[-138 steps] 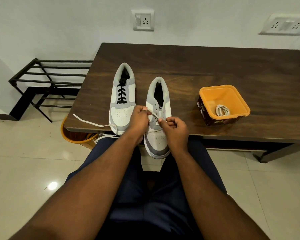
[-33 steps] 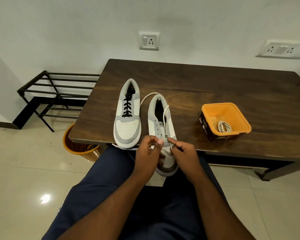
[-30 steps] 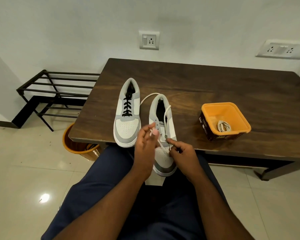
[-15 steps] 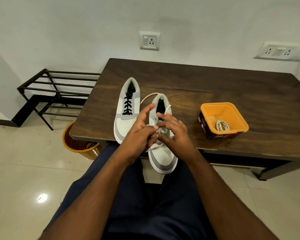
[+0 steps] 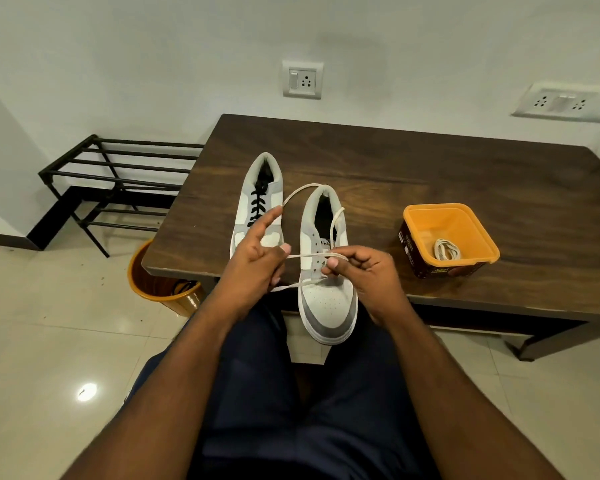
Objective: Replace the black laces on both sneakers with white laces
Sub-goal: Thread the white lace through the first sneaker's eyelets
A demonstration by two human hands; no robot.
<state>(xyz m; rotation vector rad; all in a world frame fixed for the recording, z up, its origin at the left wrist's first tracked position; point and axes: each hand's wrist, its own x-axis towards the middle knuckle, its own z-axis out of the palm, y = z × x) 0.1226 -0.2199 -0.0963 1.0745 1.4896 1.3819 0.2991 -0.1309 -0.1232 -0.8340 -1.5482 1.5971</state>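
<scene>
At the dark wooden table's (image 5: 430, 174) near edge, both the left hand (image 5: 257, 258) and right hand (image 5: 361, 268) pinch the white flat lace (image 5: 305, 256) over the grey-and-white unlaced sneaker (image 5: 328, 303).

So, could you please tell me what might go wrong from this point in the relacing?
The right sneaker overhangs the table edge toe-first, so a hard tug could pull it off. The white lace, stretched between the left hand and right hand, loops loosely behind the heel and might snag there. The left sneaker still carries its black lace, and the spare white lace lies coiled in the orange tub, possibly tangled.
</scene>
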